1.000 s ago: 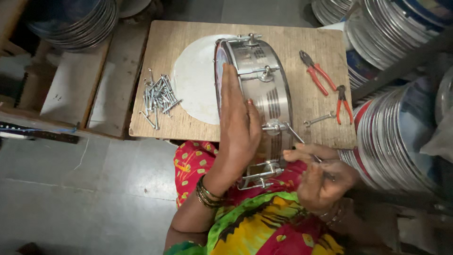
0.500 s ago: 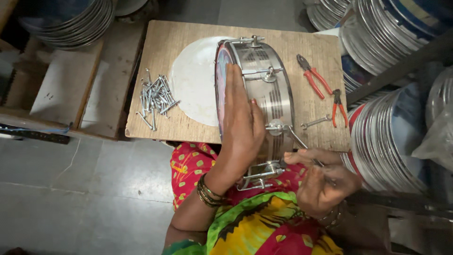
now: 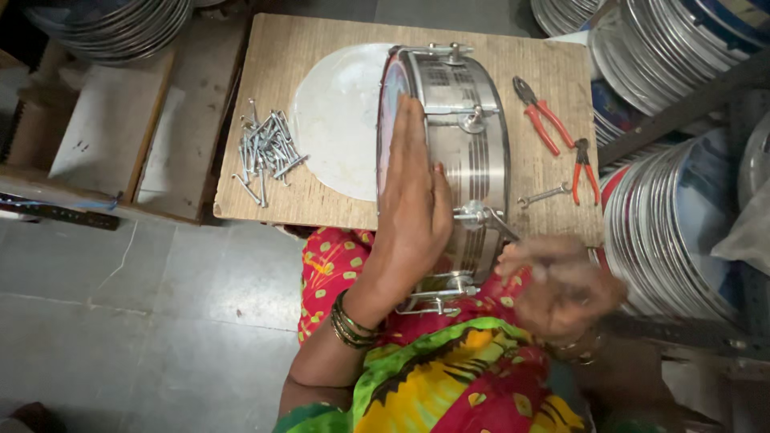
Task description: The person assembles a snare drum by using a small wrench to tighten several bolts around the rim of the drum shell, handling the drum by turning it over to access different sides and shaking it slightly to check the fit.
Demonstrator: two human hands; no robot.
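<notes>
A clear plastic bag point(image 3: 750, 228) hangs at the right edge; no labels, signs or screens show.

Bare wooden board point(image 3: 321, 204) open along near-left edge and top-left corner. Loose pile of steel bolts point(image 3: 265, 152) blocks left side; round white drumhead sheet point(image 3: 337, 120) lies flat mid-board. Upright steel-shelled drum point(image 3: 465, 152) splits board. Right strip crowded: red-handled pliers point(image 3: 541, 120), red-handled nippers point(image 3: 585, 164), small steel spanner point(image 3: 544, 195). Stacked metal hoops point(image 3: 666, 224) wall right side.
</notes>
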